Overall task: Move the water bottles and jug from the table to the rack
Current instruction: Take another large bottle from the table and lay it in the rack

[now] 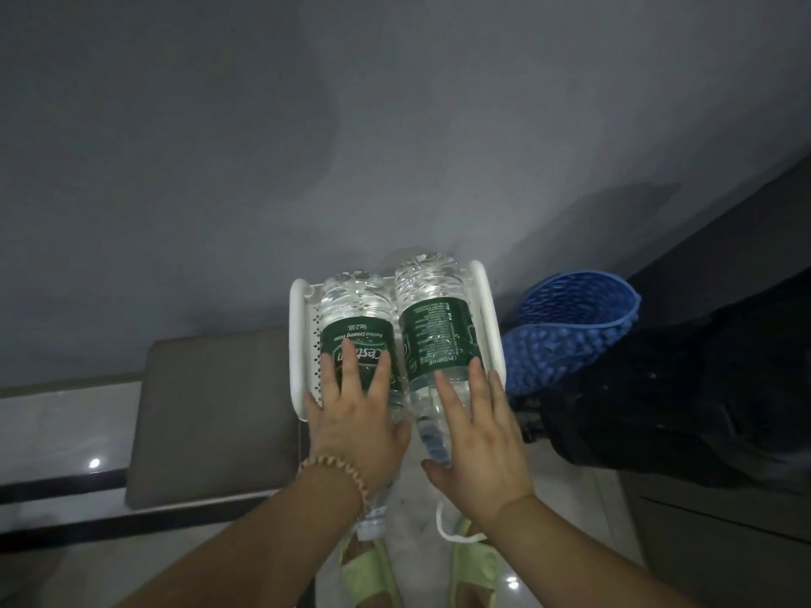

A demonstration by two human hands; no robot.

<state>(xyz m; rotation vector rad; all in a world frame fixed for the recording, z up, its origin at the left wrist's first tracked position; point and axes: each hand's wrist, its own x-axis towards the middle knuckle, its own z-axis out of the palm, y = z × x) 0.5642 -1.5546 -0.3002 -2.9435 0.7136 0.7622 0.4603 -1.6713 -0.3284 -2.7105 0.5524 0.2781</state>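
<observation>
Two large clear water bottles with green labels lie side by side on a white perforated rack (pixel 298 344), their bases toward the wall and their necks toward me. My left hand (pixel 355 414) rests flat on the left bottle (pixel 351 318), fingers spread over its label. My right hand (pixel 474 436) lies on the neck end of the right bottle (pixel 434 318), thumb under it. The left bottle's cap end (pixel 371 520) sticks out below my left wrist. No jug is in view.
A blue knobbly basket (pixel 566 326) stands right of the rack, with dark fabric (pixel 684 388) beside it. A grey cushioned seat (pixel 210 414) sits to the left. A grey wall is behind. My feet in green slippers (pixel 364 577) stand on the tiled floor.
</observation>
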